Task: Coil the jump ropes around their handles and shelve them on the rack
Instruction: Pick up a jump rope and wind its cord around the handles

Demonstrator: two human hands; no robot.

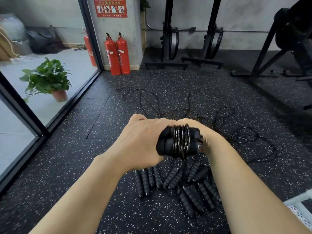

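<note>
Head view: looks forward and down onto a speckled black floor [81, 146].
Handle pile [177, 184]: about a dozen black ribbed foam handles lying loose on the floor; they overlap, so the exact count cannot be told.
Held handles [166, 143]: two, side by side, lifted just above the handle pile.
Wound rope [181, 141]: one thin black rope, in several close turns around the middle of the held handles.
Left grip [140, 141]: above the left of the handle pile, clenched round the left ends of the held handles.
Right grip [195, 127]: above the right of the handle pile, bent over the right end of the held handles. Its fingers are hidden, so whether it grasps anything cannot be told.
Loose ropes [152, 102]: several thin black ropes, tangled on the floor beyond the handle pile.
Fire extinguishers [118, 54]: three red ones far beyond the handle pile, two together at a pillar and one further left.
Potted plant [48, 78]: one, far left of the handle pile, behind glass.
</note>
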